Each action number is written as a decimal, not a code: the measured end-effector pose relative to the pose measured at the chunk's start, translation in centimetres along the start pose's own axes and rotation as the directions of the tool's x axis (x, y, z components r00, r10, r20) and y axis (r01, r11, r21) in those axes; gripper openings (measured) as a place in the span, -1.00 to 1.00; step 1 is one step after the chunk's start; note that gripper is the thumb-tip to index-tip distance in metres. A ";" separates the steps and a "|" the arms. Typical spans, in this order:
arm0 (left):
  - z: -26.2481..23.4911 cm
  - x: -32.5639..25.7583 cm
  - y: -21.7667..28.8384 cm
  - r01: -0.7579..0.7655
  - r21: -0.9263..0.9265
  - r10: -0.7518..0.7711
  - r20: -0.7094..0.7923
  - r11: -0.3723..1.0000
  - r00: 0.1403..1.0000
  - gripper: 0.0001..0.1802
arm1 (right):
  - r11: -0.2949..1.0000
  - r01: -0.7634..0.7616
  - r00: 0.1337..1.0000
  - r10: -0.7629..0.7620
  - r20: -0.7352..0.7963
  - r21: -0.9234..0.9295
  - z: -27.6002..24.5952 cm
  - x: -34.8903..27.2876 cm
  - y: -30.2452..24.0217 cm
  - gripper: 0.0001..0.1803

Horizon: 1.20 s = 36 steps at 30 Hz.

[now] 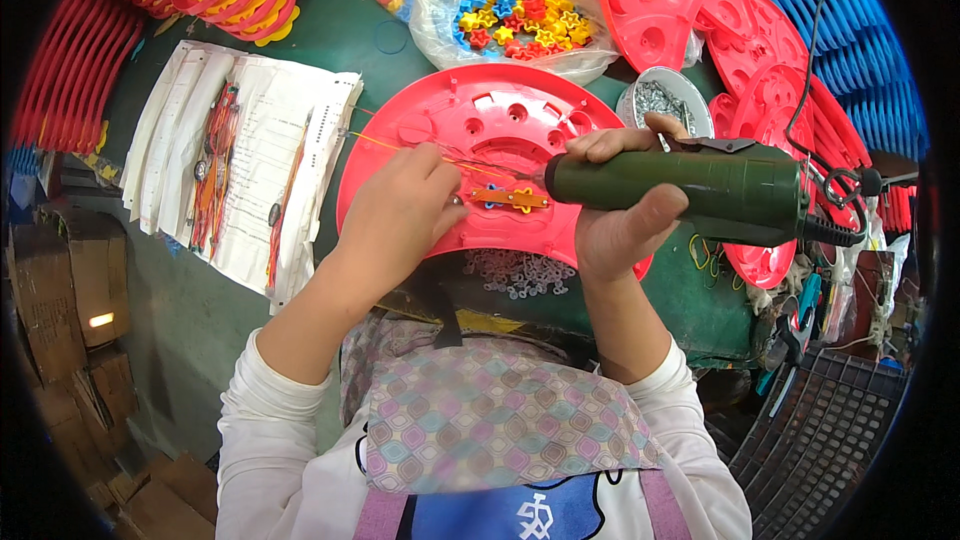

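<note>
A red curved plastic shell [385,140], its inner side up, lies on the table in front of me. My right hand [618,240] is wrapped round a green power screwdriver [690,190], held level with its tip pointing left over the shell. My left hand [405,205] is closed over the shell's left part, its fingertips pinched on thin red and yellow wires [375,141] that show on both sides of them. Just below the tool's tip sits a brown strip [512,200] with yellow and blue plastic pieces under it. The exact spot where the tip touches is hard to make out.
Beyond the shell stand a bag of coloured star pieces [525,10] and a bowl of screws [665,100]. Paper sheets with wire bundles [270,130] lie left. Small clear rings [515,272] sit at the near edge. Red shells [770,110] and blue parts [860,50] crowd the right.
</note>
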<state>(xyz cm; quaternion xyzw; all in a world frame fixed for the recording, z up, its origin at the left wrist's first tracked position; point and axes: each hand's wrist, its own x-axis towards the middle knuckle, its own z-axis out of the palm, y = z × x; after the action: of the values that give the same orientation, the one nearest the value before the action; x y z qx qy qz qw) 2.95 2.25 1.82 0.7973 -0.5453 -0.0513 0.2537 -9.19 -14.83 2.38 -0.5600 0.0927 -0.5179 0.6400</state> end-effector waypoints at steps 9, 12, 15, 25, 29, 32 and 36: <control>-1.7 0.5 0.3 -0.021 -0.048 0.030 0.186 0.999 0.982 -0.67 | 0.998 0.056 0.997 -0.057 -0.043 -0.027 -2.0 0.6 -0.6 -0.14; -1.7 0.8 0.6 -0.103 -0.050 0.108 0.124 0.993 0.986 -0.69 | 0.999 0.043 0.998 -0.043 -0.056 -0.005 -2.0 0.8 -0.8 -0.15; -1.9 2.0 1.3 -0.159 -0.074 0.158 -0.016 0.985 0.987 -0.73 | 0.996 0.027 0.998 -0.022 -0.054 0.089 -2.4 1.0 -0.9 -0.13; 4.2 12.4 1.9 -0.114 -0.451 0.115 -0.025 0.885 0.993 -0.74 | 0.998 0.035 0.982 -0.023 -0.189 0.059 -6.6 1.0 -3.4 -0.13; 6.9 13.4 1.2 -0.366 -0.241 0.333 -0.168 0.899 0.928 -0.73 | 0.998 -0.019 0.979 0.030 -0.201 0.054 -8.8 0.4 -4.6 -0.07; 7.4 13.3 1.1 -0.346 -0.272 0.323 -0.125 0.898 0.938 -0.73 | 0.999 -0.038 0.970 0.037 -0.240 -0.001 -9.9 0.4 -5.2 -0.05; 7.2 12.9 1.5 -0.331 -0.252 0.311 -0.116 0.909 0.943 -0.74 | 0.999 -0.035 0.960 0.025 -0.279 -0.033 -11.6 0.8 -5.7 -0.10</control>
<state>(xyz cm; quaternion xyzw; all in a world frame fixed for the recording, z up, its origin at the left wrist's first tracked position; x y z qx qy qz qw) 4.29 -12.25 -1.17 0.6564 -0.6473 -0.0527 0.3840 -20.11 -21.65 3.24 -0.4918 0.1999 -0.5801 0.6178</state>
